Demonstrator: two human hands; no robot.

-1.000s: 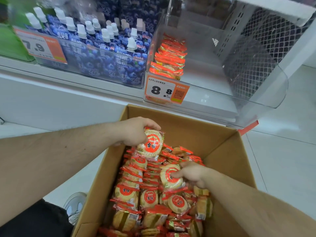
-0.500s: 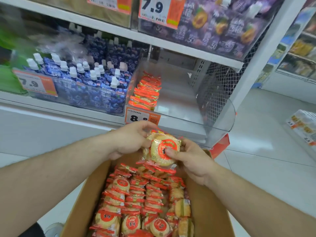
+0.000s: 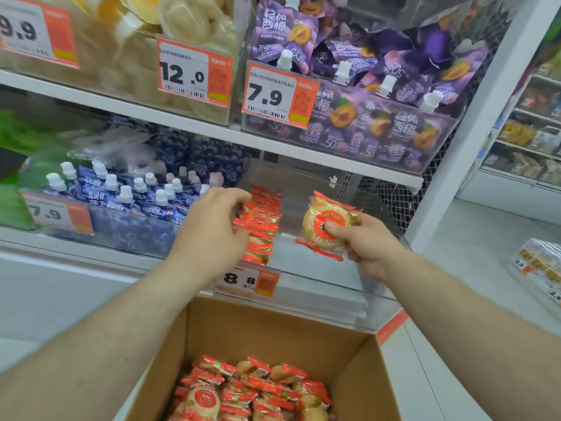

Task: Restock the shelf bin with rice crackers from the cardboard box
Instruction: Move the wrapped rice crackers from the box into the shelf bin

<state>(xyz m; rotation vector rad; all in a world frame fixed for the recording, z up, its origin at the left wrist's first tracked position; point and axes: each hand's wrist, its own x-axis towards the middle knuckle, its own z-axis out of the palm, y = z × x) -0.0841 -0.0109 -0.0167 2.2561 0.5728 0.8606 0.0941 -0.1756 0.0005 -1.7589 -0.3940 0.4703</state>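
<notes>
Clear plastic frames the shelf bin (image 3: 318, 287), its left side lined with a row of crackers (image 3: 258, 220) standing on edge. The left hand (image 3: 209, 229), fingers curled, touches that row; whether it grips a pack cannot be told. The right hand (image 3: 367, 241) pinches one pack (image 3: 326, 226), face forward, over the bare right side. The box (image 3: 273, 326) sits below.

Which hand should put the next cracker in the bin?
Probably the right hand: it already holds a rice cracker pack over the clear bin's bare side. The left hand is at the stacked packs.
</notes>
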